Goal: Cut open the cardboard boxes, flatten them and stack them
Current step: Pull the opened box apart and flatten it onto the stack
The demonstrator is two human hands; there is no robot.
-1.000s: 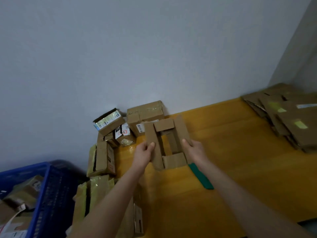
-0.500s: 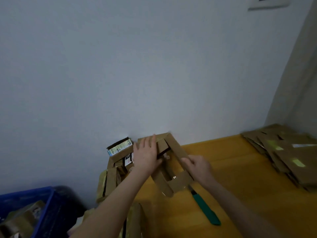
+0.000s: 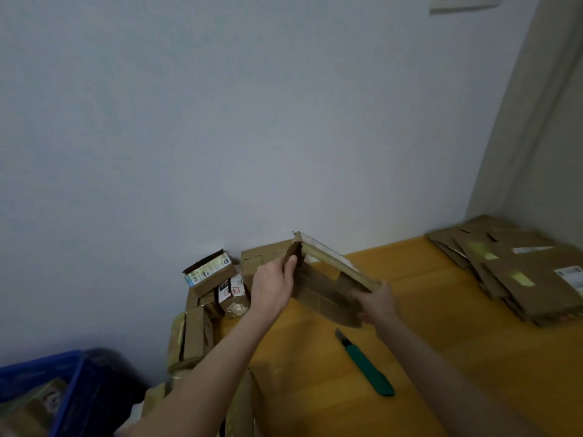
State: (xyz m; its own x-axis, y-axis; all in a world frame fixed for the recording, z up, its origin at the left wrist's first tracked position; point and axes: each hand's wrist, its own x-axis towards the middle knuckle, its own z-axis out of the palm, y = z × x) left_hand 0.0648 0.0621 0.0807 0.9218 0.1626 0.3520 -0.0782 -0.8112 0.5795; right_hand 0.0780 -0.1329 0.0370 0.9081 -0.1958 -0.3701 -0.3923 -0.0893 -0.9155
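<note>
I hold a cut-open cardboard box (image 3: 325,285) above the yellow table (image 3: 441,373), tilted on edge with its flaps spread. My left hand (image 3: 273,287) grips its upper left end, thumb on the flap. My right hand (image 3: 375,302) grips its lower right end. A green-handled utility knife (image 3: 367,364) lies on the table just below the box, blade pointing away from me. A stack of flattened boxes (image 3: 520,272) sits at the far right of the table.
Several closed small boxes (image 3: 214,279) are piled at the table's left end against the white wall. A blue crate (image 3: 41,392) holding more boxes stands at the lower left. More cardboard lies under my left forearm.
The box was upright with open flaps between my hands; it is now turned on edge and partly collapsed. My left hand shifted to its top end. The view tilted upward.
</note>
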